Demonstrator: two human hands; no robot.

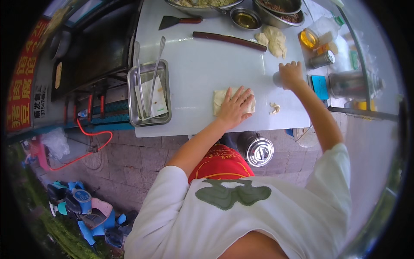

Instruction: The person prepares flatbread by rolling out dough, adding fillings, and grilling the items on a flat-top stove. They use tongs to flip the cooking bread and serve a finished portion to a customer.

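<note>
My left hand (235, 108) lies palm down with spread fingers on a flat, squarish piece of dough (221, 97) near the front edge of the white worktop (190, 94). To the right, my right hand (291, 75) is curled at a small greyish round object (277, 79) on the worktop; the hand hides much of it, and whether it grips it is not plain. A small scrap of dough (275, 108) lies between the hands and the front edge. Behind my right hand rests a larger lump of dough (275, 42).
A dark rolling pin (229, 41) and a scraper (179, 21) lie farther back, before metal bowls (246, 18) of food. At left, a metal tray (169, 94) holds tongs (154, 77), beside a dark griddle (97, 48). Bottles (309, 38) and a metal canister (349, 84) stand right.
</note>
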